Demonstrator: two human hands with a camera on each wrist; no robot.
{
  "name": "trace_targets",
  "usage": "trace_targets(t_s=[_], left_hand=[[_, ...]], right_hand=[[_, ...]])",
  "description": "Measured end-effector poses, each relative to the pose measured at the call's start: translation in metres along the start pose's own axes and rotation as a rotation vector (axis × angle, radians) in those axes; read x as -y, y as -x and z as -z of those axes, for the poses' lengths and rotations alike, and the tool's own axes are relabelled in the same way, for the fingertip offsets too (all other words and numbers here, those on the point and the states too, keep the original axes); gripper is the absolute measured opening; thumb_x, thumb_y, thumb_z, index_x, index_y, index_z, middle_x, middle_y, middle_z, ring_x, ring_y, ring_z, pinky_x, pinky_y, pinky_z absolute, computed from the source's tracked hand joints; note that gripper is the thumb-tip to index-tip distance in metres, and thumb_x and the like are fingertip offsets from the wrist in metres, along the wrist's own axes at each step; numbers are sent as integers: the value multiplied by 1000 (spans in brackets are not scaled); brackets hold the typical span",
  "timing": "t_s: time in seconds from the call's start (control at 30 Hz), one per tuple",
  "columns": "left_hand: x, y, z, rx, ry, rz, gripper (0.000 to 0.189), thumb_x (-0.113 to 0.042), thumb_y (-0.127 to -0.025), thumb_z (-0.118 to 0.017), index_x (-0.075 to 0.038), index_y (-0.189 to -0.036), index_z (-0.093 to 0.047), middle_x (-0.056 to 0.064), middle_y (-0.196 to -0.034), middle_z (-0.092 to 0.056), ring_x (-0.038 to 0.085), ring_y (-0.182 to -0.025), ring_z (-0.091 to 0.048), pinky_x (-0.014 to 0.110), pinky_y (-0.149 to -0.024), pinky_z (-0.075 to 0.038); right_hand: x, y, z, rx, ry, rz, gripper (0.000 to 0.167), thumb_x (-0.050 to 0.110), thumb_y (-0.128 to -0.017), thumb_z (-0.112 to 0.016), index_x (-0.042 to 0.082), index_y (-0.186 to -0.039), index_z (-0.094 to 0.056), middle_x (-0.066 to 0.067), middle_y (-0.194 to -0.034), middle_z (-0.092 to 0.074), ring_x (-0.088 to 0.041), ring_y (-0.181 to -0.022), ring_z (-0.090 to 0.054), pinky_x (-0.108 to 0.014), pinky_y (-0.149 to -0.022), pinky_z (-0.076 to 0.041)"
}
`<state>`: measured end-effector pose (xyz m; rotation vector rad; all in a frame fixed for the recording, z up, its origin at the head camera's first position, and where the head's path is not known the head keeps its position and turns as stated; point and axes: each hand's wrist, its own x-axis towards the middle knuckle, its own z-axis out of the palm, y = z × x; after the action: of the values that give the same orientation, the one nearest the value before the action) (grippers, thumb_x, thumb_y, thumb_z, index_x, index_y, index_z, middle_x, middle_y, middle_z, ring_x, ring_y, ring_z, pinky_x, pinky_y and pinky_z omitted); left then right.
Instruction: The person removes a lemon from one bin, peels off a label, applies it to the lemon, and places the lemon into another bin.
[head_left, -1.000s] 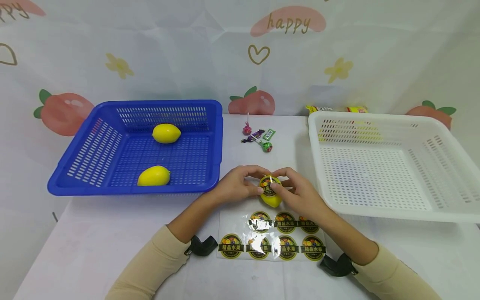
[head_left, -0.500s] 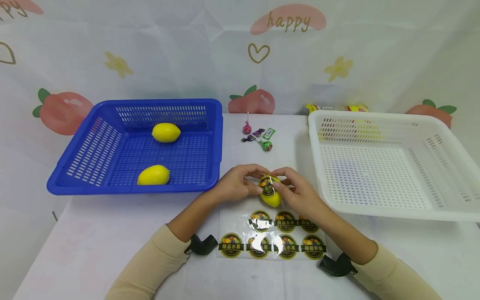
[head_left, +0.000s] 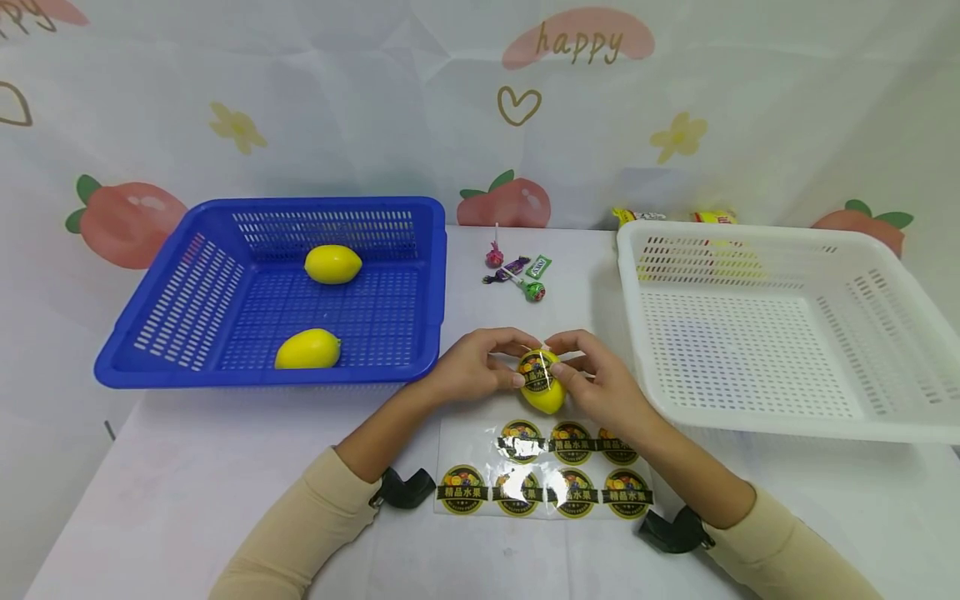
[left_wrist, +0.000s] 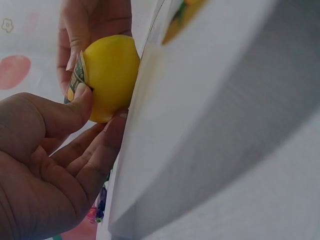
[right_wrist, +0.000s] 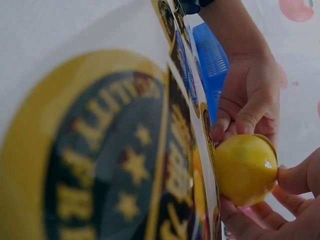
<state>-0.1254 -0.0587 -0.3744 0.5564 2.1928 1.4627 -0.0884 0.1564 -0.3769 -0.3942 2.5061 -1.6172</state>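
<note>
A yellow lemon (head_left: pixel 546 398) is held between both hands just beyond a sheet of stickers. On its upper side lies a round black-and-gold sticker (head_left: pixel 536 372), whose edge stands a little off the skin in the left wrist view. The left hand (head_left: pixel 474 367) grips the lemon from the left, thumb at the sticker's edge (left_wrist: pixel 78 80) and fingers beneath. From the right, the right hand (head_left: pixel 606 387) holds it with the thumb near the sticker's right edge and fingers behind. The sticker sheet (head_left: pixel 480 454) lies flat below the hands, several round stickers on it.
Two more lemons (head_left: pixel 333 264) lie in a blue basket (head_left: pixel 442 275) at left. At right stands a white basket (head_left: pixel 633 317), with yellow snack packets (head_left: pixel 714 217) behind it. Lollipops (head_left: pixel 534 291) and wrapped candies (head_left: pixel 538 267) are at the back centre.
The right thumb has slid a little to the right across the sticker, so more of its print shows. The left hand and the lemon have hardly moved.
</note>
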Motion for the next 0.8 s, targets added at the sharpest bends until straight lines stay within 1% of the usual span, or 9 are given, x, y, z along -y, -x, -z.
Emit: trace_targets(t_s=[0.2,0.33,0.47,0.6,0.7,0.8], left_hand=[[0,0,1,4,-2,-4,45,4,-88,-72,-9,-130,-65,13,-124,-67,22,-99,-70,34,-89,-54],[0,1,0,18,-5,-11,46,5,-88,-71,-9,-131,-63,14,-125,-65,23,-99,-69,34,-89,-54],[-1,2,0,46,-14,-21,47,6,-90,-68,-7,-134,-60,15,-129,-63,23,-99,-70,33,-89,-54],[-2,3,1,80,7,-25,50,6,-90,-68,-4,-137,-56,17,-133,-59,25,-102,-69,31,-89,-54],[-3,4,0,97,41,-6,52,4,-90,-70,-4,-139,-53,19,-136,-56,26,-103,-68,30,-88,-55],[-7,6,-1,101,73,15,54,4,-90,-71,-5,-140,-52,18,-138,-54,27,-106,-68,30,-87,-55]], right_hand=[[0,0,0,11,-11,6,27,2,-99,-58,6,-125,-58,-13,-130,-59,-33,-108,-66,-43,-81,-54],[0,0,1,20,-7,16,27,2,-99,-59,7,-125,-59,-11,-131,-60,-32,-108,-65,-43,-79,-53],[-2,1,1,22,-11,6,27,4,-99,-60,9,-125,-59,-10,-130,-59,-30,-107,-65,-41,-78,-53],[-3,1,1,25,-11,0,27,5,-98,-61,10,-125,-58,-10,-129,-58,-30,-108,-65,-41,-78,-52],[-3,1,1,25,-4,0,29,5,-98,-62,9,-127,-58,-11,-128,-57,-30,-108,-63,-41,-78,-52],[-2,1,2,28,-1,-5,33,6,-98,-63,8,-129,-56,-13,-127,-57,-32,-110,-61,-43,-82,-53]])
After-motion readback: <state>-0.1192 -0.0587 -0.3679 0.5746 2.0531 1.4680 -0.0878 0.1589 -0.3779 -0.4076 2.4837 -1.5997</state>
